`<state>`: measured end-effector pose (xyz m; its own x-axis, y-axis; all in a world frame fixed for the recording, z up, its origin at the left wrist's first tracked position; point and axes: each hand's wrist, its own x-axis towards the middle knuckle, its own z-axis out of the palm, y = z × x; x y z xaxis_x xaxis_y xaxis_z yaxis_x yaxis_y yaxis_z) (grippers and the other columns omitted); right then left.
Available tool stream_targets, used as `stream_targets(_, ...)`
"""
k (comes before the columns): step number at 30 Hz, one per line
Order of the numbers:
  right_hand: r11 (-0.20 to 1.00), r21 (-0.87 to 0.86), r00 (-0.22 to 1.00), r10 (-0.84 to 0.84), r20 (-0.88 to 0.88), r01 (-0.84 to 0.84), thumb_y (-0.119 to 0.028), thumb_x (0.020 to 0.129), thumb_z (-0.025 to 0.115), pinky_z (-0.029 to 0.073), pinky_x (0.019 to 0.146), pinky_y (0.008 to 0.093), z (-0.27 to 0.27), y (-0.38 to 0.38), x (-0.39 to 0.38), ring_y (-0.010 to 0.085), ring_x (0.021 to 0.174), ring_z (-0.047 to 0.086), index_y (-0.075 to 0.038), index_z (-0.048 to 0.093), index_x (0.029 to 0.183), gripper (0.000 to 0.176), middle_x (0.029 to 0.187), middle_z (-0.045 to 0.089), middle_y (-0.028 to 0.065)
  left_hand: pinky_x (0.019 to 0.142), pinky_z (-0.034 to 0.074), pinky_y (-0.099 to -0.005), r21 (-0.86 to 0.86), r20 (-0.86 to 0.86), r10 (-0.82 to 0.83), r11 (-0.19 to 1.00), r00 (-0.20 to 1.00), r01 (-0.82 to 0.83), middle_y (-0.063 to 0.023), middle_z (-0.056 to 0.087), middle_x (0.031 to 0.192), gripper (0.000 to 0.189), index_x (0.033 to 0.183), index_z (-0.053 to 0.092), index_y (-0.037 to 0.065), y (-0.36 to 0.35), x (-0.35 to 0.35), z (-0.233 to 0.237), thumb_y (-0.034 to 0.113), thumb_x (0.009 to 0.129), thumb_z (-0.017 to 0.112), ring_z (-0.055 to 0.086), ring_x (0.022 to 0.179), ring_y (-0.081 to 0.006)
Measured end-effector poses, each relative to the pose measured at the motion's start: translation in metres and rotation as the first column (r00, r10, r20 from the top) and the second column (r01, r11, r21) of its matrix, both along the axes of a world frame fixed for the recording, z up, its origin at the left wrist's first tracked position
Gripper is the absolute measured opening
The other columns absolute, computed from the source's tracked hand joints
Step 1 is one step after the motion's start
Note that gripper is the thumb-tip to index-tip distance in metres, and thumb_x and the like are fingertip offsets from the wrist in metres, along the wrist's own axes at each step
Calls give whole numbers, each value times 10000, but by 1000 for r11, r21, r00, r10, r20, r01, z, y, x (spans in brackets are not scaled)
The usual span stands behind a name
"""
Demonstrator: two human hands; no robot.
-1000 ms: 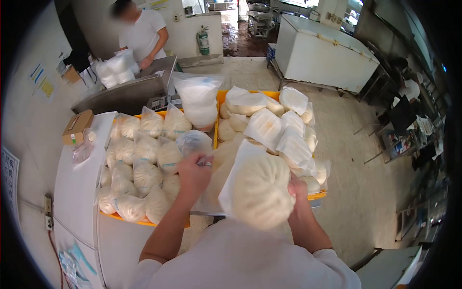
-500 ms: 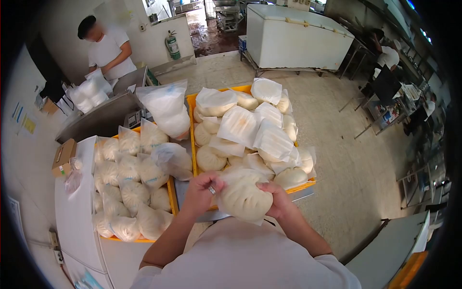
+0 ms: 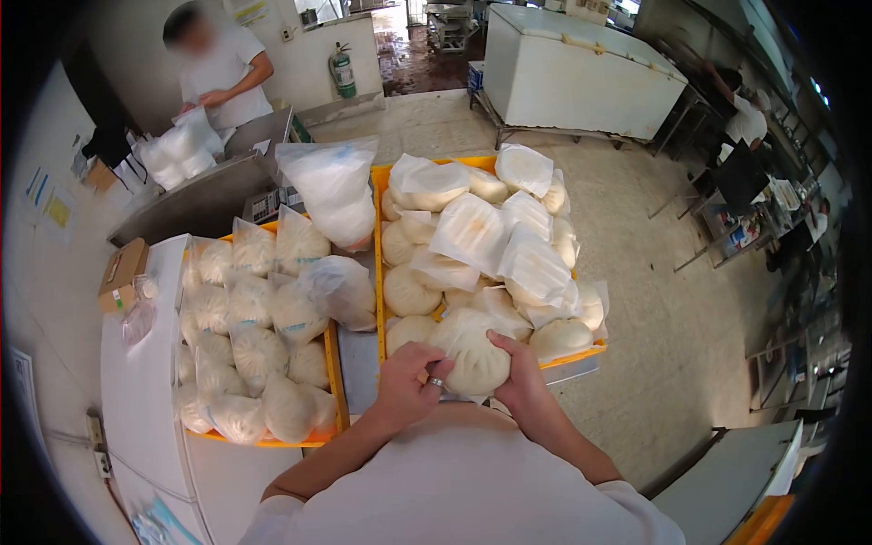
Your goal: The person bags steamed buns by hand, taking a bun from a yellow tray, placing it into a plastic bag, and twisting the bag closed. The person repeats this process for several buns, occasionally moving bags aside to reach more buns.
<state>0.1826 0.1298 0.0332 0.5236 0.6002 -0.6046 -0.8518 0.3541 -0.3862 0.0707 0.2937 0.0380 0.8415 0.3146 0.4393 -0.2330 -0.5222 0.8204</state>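
Note:
A large white bun (image 3: 472, 352) is held between my two hands, in front of my chest at the near edge of the right crate. My left hand (image 3: 414, 381), with a ring on one finger, has its fingers curled against the bun's left side. On the right side, my right hand (image 3: 521, 371) grips the bun with the thumb on top. Beyond it, a yellow crate (image 3: 380, 272) holds several buns, many with white paper on them (image 3: 469, 234). Bagged buns (image 3: 259, 352) fill another yellow crate (image 3: 334, 381) to the left.
A big bag of white bags (image 3: 334, 195) stands between the crates, near a filmy plastic bag (image 3: 343, 292). A small cardboard box (image 3: 123, 275) lies at left. A person (image 3: 222, 68) handles plastic bags across the counter. A white chest freezer (image 3: 581, 82) stands behind; other people are far right.
The bun has moved slightly up, and its pleats now face differently. My left fingers have curled in more. The view has shifted a little, and the person across has straightened somewhat.

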Motion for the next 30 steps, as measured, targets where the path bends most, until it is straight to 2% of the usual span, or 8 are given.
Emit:
stream_targets(7, 952, 305, 989, 55, -134, -11, -288, 992, 561, 486, 1040, 493, -6, 22, -15, 334, 1239, 575, -17, 471, 1380, 482, 1337, 590, 152, 622, 501, -347, -74, -42, 195, 977, 980, -198, -120, 661, 865, 102, 931, 667, 50, 15, 21, -4, 8, 841, 695, 633, 732, -267)
stream_targets(10, 945, 326, 989, 35, -145, 15, -284, 993, 549, 484, 1044, 472, -18, 31, -6, 317, 1250, 566, -30, 476, 1379, 467, 1344, 589, 140, 654, 513, -337, 164, -11, 68, 984, 998, -65, -124, 660, 866, 101, 958, 654, 46, 28, 19, -1, 28, 866, 691, 637, 738, -274)
stream_targets(16, 980, 170, 967, -139, 212, 103, -159, 939, 614, 525, 943, 407, -14, 55, -4, 259, 1157, 613, -32, 501, 1340, 435, 1276, 619, 115, 675, 510, -317, -233, -188, -149, 967, 971, 104, -87, 636, 834, 92, 998, 630, 26, -5, 2, -24, 35, 911, 659, 638, 778, -160)
stream_targets(22, 946, -286, 634, 128, 763, 153, -78, 906, 656, 543, 836, 318, -32, 62, -15, 173, 997, 643, -14, 546, 1271, 386, 1155, 656, 99, 699, 497, -277, -699, -246, -103, 708, 964, -103, -90, 653, 845, 107, 1024, 618, -15, -1, 30, -19, 41, 935, 638, 598, 771, -126)
stream_targets(24, 882, -443, 501, 314, 807, 162, -119, 922, 656, 546, 794, 308, -49, 60, -10, 160, 938, 649, -16, 560, 1251, 358, 1128, 665, 87, 704, 503, -275, -462, -86, -78, 886, 993, 29, -90, 670, 872, 144, 1073, 622, -15, -2, 26, -16, 39, 939, 626, 607, 787, -122)
stream_targets(26, 902, -426, 166, 411, 897, 68, -161, 938, 645, 548, 758, 323, -113, 48, -6, 156, 884, 645, -8, 559, 1254, 361, 1073, 674, 71, 702, 503, -265, -322, -34, -79, 945, 996, 64, -64, 663, 871, 170, 1083, 630, -3, -5, 24, -16, 3, 920, 584, 602, 768, -113)
stream_targets(28, 877, -478, 302, 466, 832, -37, -208, 956, 631, 547, 731, 335, -93, 53, -9, 163, 847, 649, 0, 554, 1265, 380, 1008, 681, 76, 693, 498, -249, -314, -82, -51, 949, 995, 23, -11, 633, 844, 236, 1056, 642, 20, -5, 28, -19, -66, 879, 513, 582, 714, -100)
stream_targets(30, 836, -519, 807, 425, 410, -176, -258, 974, 612, 542, 712, 346, -39, 61, -17, 182, 824, 660, 8, 545, 1285, 414, 933, 687, 103, 661, 483, -242, -330, -80, 65, 940, 995, -88, 3, 630, 837, 232, 1035, 649, 21, 8, 34, -27, -71, 876, 508, 571, 693, -90)
